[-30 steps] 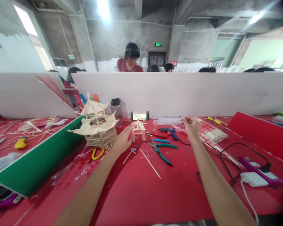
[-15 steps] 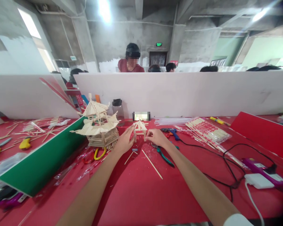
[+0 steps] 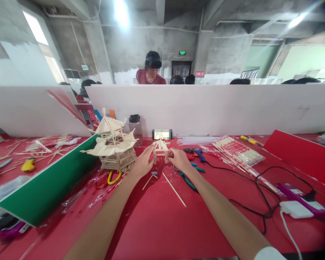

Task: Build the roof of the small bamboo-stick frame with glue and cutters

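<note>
Small stick pavilion (image 3: pixel 160 149) standing upright on the red table (image 3: pixel 157 224), roof peak pointing straight up, legs down, long axis vertical. Left hand (image 3: pixel 142 163) touching its left side, fingers (image 3: pixel 148 151) curled against the legs. Right hand (image 3: pixel 179 159) closed on its right side, fingers pinching a leg. Just left, a larger tiered stick tower (image 3: pixel 113 143), also upright. In front, a loose long stick (image 3: pixel 174 189) lying diagonally. Beside the right wrist, green-handled pliers (image 3: pixel 188 180).
</note>
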A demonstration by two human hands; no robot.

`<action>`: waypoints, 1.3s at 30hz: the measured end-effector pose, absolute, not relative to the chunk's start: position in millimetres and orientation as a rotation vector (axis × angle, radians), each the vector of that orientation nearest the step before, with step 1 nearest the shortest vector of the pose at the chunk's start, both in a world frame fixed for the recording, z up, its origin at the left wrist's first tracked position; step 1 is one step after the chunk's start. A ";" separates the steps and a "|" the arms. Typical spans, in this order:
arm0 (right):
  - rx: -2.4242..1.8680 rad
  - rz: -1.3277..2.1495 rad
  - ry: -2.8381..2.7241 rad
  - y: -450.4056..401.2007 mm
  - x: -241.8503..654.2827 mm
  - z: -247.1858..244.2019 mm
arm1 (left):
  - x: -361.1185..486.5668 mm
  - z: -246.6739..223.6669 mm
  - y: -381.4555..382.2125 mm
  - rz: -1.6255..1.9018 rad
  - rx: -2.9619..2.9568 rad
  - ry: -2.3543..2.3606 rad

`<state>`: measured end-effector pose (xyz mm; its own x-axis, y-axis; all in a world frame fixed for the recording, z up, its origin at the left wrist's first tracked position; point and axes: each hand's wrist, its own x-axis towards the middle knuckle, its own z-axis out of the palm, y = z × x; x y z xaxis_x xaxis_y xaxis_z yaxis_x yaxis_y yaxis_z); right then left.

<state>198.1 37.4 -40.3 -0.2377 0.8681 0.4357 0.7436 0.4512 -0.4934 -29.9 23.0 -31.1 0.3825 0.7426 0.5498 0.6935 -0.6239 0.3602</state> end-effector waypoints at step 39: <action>-1.544 0.196 -2.273 32.1 276.6 -46.8 | -28.4 -29.5 23.7 1.040 2.550 1.357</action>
<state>276.6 32.1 -46.8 -0.3207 0.9177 0.2346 0.8640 0.3849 -0.3246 -28.4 23.7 -29.5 0.3805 0.7574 0.5306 0.7090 -0.6073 0.3584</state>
